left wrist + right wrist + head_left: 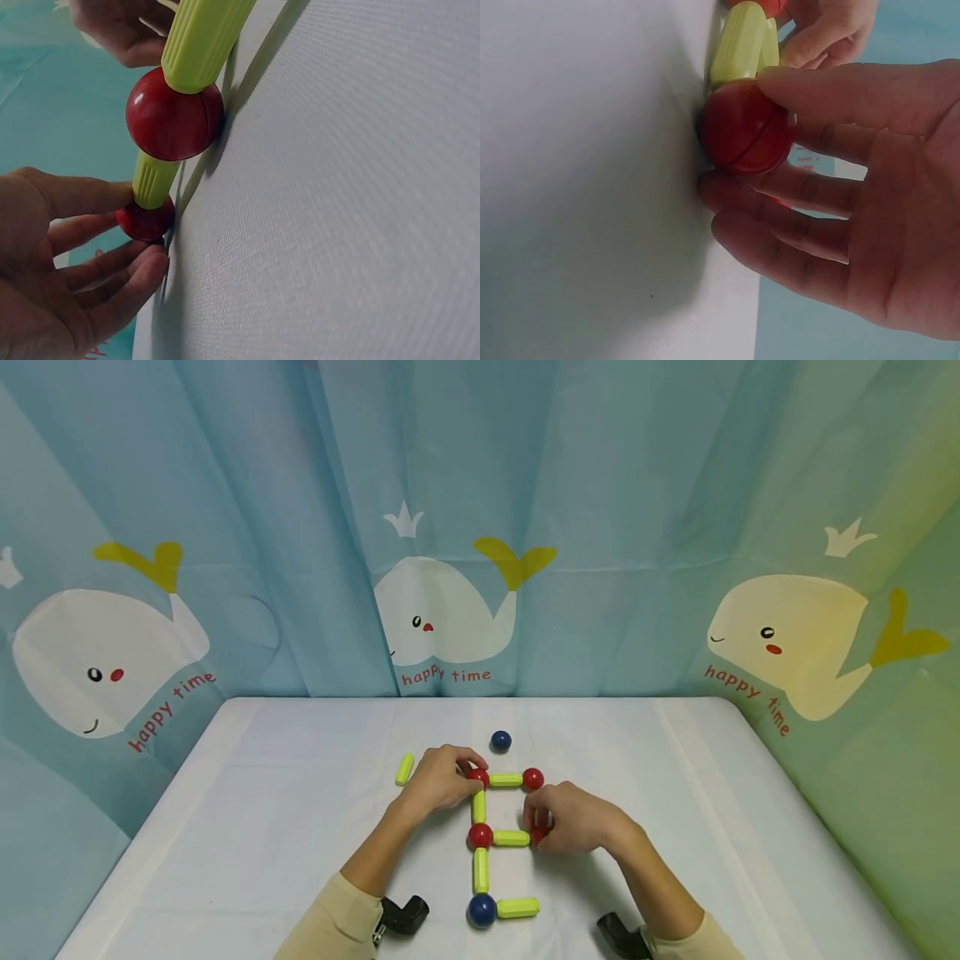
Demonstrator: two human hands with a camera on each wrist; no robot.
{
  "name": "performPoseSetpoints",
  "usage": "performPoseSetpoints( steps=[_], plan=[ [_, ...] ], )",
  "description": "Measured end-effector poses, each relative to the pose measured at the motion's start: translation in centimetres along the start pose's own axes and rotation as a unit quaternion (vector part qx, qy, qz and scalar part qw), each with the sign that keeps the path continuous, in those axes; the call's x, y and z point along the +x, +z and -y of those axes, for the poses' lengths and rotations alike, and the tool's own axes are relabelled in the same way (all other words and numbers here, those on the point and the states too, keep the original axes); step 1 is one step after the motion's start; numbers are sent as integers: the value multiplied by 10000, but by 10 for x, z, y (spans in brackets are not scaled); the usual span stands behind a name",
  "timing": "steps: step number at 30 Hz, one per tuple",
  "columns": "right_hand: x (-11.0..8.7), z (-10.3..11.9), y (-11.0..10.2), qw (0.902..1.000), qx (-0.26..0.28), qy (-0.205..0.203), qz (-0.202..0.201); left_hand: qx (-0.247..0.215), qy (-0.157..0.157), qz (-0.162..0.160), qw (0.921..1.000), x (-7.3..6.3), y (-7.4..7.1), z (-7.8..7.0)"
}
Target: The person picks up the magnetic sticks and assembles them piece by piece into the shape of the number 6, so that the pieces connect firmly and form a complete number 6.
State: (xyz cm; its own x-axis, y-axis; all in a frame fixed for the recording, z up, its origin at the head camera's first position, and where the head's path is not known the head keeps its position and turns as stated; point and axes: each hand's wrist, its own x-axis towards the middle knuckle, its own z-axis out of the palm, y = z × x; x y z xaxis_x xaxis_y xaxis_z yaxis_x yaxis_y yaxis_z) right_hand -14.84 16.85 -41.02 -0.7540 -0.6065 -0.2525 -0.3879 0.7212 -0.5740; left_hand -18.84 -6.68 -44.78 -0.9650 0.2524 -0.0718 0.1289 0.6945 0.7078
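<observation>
My left hand [441,778] holds the red ball [144,221] at the far left corner of a flat frame of balls and yellow-green ribbed rods. My right hand [577,818] grips another red ball [746,127] at the right end of the middle rod [512,838]. From the left corner a rod [506,780] runs to a red ball [533,778] at far right. The left side goes down through a middle red ball [480,836] to a blue ball [482,911] at the near end. A rod [518,907] points right from that blue ball.
A loose blue ball [501,742] lies beyond the frame. To the left of my left hand is a loose yellow-green rod [405,769]. The white table [247,827] meets a blue-green curtain [630,527] with printed whales at its back edge.
</observation>
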Motion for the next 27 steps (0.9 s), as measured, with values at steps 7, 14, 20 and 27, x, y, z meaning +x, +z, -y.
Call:
performPoseSetpoints(
  steps=[7, 14, 20, 27],
  plan=[
    [0, 6, 5, 9998, -88, 158, -52, -16, 27, -7, 10000, 0, 0, 0],
    [6, 15, 14, 9966, -305, 711, -274, 0, 0, 16, 10000, 1, 0, 0],
    [9, 18, 20, 9934, -539, 899, -463, -12, -15, 14, 10000, 0, -1, 0],
    [10, 20, 23, 9925, -647, 773, -691, -10, 17, 12, 10000, 0, 0, 0]
  ],
)
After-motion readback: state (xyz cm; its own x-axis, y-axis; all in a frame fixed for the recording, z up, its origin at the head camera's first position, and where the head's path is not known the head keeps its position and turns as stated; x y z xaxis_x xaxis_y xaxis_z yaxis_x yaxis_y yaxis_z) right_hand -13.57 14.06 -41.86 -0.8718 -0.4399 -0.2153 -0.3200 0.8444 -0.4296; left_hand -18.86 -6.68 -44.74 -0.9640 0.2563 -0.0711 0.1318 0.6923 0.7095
